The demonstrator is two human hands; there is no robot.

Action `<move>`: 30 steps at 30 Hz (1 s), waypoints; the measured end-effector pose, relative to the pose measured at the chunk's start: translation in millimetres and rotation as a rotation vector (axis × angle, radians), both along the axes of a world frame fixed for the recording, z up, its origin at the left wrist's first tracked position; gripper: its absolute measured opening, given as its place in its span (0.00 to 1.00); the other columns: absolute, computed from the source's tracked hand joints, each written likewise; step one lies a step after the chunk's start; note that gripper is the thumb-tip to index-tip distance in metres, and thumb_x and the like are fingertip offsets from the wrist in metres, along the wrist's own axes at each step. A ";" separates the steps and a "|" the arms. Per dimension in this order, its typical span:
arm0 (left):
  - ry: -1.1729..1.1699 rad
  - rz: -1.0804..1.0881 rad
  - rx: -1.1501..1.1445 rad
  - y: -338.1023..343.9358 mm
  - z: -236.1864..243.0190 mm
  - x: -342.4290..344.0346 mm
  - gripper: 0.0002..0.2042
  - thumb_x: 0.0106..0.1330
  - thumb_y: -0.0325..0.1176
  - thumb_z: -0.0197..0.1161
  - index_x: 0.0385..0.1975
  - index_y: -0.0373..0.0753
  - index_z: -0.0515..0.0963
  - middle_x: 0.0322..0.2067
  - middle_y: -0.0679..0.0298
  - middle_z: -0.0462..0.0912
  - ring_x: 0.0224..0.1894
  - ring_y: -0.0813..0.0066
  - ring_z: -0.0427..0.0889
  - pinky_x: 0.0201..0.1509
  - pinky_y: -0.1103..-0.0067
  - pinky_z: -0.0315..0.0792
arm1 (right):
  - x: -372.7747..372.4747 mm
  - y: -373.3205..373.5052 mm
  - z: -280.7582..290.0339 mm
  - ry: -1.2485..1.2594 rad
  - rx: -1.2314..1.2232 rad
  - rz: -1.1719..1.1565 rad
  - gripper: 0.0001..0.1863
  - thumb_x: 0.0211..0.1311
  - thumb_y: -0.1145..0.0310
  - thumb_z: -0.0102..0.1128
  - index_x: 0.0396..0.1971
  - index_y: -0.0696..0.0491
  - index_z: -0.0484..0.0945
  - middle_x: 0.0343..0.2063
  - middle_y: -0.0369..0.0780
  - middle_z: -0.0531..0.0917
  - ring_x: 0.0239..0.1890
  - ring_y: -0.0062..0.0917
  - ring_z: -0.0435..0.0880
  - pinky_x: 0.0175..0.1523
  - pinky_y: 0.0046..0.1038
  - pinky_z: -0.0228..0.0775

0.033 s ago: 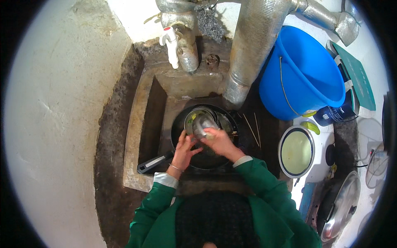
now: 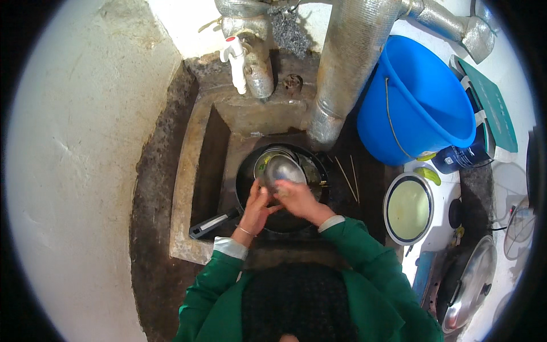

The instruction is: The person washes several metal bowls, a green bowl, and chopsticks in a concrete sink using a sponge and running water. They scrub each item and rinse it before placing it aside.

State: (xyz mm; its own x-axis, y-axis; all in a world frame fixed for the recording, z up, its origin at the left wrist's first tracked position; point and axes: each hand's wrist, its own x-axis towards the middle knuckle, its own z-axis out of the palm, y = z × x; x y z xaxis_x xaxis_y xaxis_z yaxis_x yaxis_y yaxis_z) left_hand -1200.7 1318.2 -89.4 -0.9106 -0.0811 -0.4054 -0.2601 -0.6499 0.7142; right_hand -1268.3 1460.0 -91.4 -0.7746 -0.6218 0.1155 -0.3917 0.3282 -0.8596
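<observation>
A small shiny metal bowl [image 2: 286,170] is tilted between my two hands over a black frying pan [image 2: 242,171] in the sink. My left hand [image 2: 255,210] closes around the bowl's left and near edge. My right hand [image 2: 297,199] is on its near right side, fingers slightly blurred against the metal. Behind the tilted bowl, another metal bowl [image 2: 261,161] rests in the pan, with green and yellow bits visible inside. The bowl and my hands hide much of the pan's contents. The pan's black handle [image 2: 213,223] points to the near left.
A white tap with a red mark [image 2: 235,62] stands above the stone sink [image 2: 191,171]. Two thin sticks [image 2: 348,179] lie right of the pan. Farther right are a blue bucket [image 2: 379,119], a dark-rimmed bowl of pale liquid [image 2: 408,208] and a metal lid [image 2: 470,285].
The metal bowl has turned slightly in my hands. My right-hand fingers have shifted down along it, and my left hand has tilted a little.
</observation>
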 end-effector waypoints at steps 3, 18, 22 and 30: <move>0.019 0.123 -0.087 10.2 -28.2 -4.3 0.19 0.65 0.37 0.50 0.54 0.42 0.60 0.47 0.59 0.70 0.50 0.66 0.71 0.50 0.63 0.69 | 19.6 -15.5 -2.3 0.265 -0.030 0.197 0.16 0.51 0.74 0.52 0.43 0.58 0.70 0.42 0.49 0.75 0.46 0.43 0.74 0.51 0.38 0.66; -0.090 0.000 -0.226 -25.2 -53.5 3.9 0.25 0.49 0.21 0.48 0.51 0.39 0.59 0.43 0.57 0.70 0.40 0.67 0.75 0.38 0.72 0.76 | 11.5 11.4 -0.1 0.547 0.262 0.439 0.18 0.43 0.75 0.56 0.39 0.56 0.72 0.46 0.45 0.74 0.56 0.36 0.69 0.63 0.41 0.54; -0.121 -0.033 -0.059 -38.5 -55.0 5.5 0.26 0.48 0.22 0.48 0.52 0.38 0.59 0.43 0.57 0.69 0.40 0.63 0.75 0.34 0.70 0.77 | 1.5 25.7 5.2 0.687 0.310 0.469 0.19 0.39 0.78 0.57 0.38 0.56 0.72 0.44 0.44 0.75 0.54 0.35 0.70 0.63 0.40 0.55; -0.093 -0.111 -0.112 -35.5 -43.1 4.2 0.28 0.47 0.23 0.50 0.53 0.39 0.59 0.44 0.57 0.70 0.42 0.62 0.75 0.37 0.66 0.77 | -1.8 23.9 1.2 0.826 0.267 0.436 0.15 0.38 0.79 0.56 0.33 0.58 0.72 0.40 0.46 0.76 0.46 0.41 0.73 0.58 0.37 0.60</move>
